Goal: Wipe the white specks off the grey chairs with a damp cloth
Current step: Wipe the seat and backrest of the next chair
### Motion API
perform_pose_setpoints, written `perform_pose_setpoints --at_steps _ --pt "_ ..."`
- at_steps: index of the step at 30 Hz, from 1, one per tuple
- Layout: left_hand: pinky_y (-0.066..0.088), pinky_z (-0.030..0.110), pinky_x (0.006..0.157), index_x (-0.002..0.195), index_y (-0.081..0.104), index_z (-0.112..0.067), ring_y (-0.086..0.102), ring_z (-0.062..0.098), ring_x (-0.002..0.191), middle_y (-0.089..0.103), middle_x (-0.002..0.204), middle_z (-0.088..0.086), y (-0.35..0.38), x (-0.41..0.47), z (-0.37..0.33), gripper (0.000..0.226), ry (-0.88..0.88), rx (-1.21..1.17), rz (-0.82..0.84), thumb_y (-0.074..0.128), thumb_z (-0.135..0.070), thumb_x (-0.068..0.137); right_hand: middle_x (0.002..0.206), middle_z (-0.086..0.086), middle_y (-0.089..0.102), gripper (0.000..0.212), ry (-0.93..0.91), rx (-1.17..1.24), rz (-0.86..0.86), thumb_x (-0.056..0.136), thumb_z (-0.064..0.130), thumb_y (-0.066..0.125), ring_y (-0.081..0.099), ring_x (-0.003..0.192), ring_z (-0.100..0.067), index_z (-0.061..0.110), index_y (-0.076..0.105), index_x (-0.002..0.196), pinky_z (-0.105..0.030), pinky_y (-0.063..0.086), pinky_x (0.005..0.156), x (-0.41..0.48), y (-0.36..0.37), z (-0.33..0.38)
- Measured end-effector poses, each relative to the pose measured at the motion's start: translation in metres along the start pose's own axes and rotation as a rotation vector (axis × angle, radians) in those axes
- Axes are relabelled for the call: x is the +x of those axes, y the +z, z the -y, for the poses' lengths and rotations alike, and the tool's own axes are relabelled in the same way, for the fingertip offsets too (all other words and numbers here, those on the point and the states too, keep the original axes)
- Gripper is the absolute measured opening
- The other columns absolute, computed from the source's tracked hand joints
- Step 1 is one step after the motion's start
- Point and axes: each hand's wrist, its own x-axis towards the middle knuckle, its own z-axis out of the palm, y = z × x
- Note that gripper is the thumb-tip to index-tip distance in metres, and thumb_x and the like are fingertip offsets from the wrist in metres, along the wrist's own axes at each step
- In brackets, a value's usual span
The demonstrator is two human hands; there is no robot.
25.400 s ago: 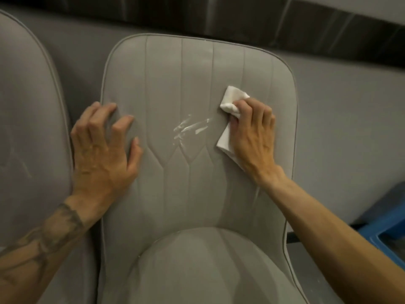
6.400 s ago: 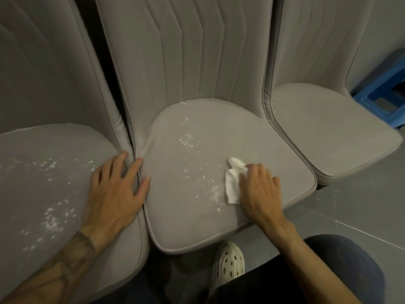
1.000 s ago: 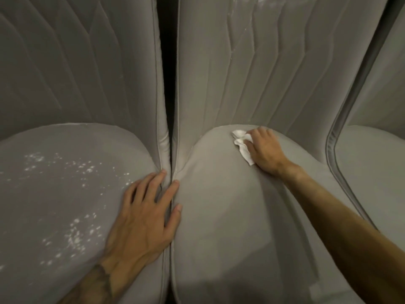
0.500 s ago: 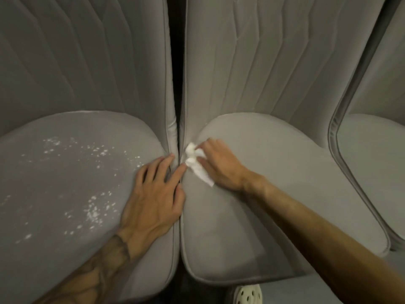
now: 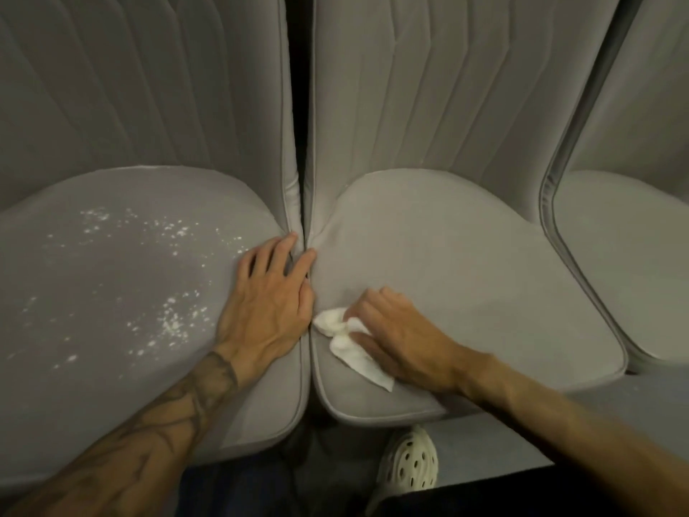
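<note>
Grey chairs (image 5: 466,255) in matt, suede-like fabric; crumpled white cloth (image 5: 346,345); powdery white specks (image 5: 171,319); perforated cream foam shoe (image 5: 408,460).

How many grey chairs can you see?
3. The left chair has white specks on its seat, the middle chair lies under the white cloth, and the right chair is cut off at the edge. More may stand outside the view.

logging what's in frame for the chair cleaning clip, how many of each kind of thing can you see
grey chairs: 3
white cloth: 1
hands: 2
shoe: 1
total: 7
</note>
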Motion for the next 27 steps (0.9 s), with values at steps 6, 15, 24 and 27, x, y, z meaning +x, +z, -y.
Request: perform_pose_setpoints --at_steps 6,15,24,27 --pt "0.036 0.05 0.113 0.146 0.055 -0.021 0.045 0.031 0.139 0.045 0.158 0.012 0.0 -0.001 -0.001 0.05 0.002 0.009 -0.019 0.036 -0.033 0.1 0.109 -0.014 0.056 0.025 0.288 -0.141 -0.145 0.105 0.026 0.046 0.051 0.095 -0.034 0.006 0.059 0.114 -0.049 0.041 0.089 0.014 -0.01 -0.009" --pt "0.038 0.051 0.112 0.145 0.055 -0.02 0.047 0.033 0.138 0.045 0.157 0.013 -0.002 -0.002 0.0 0.05 0.019 0.001 -0.019 0.037 -0.032 0.1 0.111 -0.008 0.052 0.027 0.235 -0.133 -0.123 0.107 0.032 0.04 0.047 0.095 -0.027 0.011 0.056 0.113 -0.045 0.04 0.087 0.015 0.006 0.029" --pt "0.039 0.053 0.112 0.145 0.054 -0.02 0.047 0.034 0.138 0.044 0.157 0.013 -0.001 -0.001 0.0 0.051 0.023 0.008 -0.009 0.035 -0.033 0.1 0.11 -0.001 0.049 0.029 0.13 -0.098 -0.034 0.108 0.037 0.035 0.044 0.092 -0.021 0.017 0.054 0.114 -0.037 0.038 0.081 -0.045 0.014 0.067" --pt "0.039 0.053 0.111 0.145 0.055 -0.02 0.047 0.035 0.137 0.045 0.157 0.014 -0.001 0.0 -0.001 0.051 0.018 0.015 -0.007 0.034 -0.034 0.1 0.107 -0.005 0.052 0.025 0.294 -0.14 -0.162 0.107 0.033 0.041 0.048 0.092 -0.026 0.014 0.057 0.113 -0.044 0.042 0.082 -0.038 0.018 0.07"
